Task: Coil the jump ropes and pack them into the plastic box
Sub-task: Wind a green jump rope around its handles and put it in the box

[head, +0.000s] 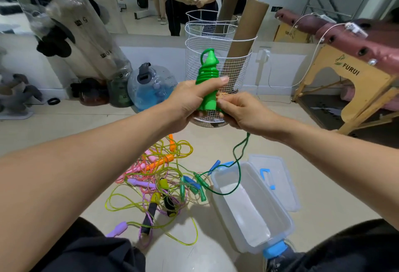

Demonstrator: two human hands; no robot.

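The left hand grips the bright green plastic jump-rope handles, cord coiled around them, fingers clamped. The right hand pinches the dark green cord, which trails over the clear plastic box standing open on the floor. A wooden bench reads "FURUI".

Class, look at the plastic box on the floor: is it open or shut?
Open: the plastic box shows its bare inside, and its lid lies beside it.
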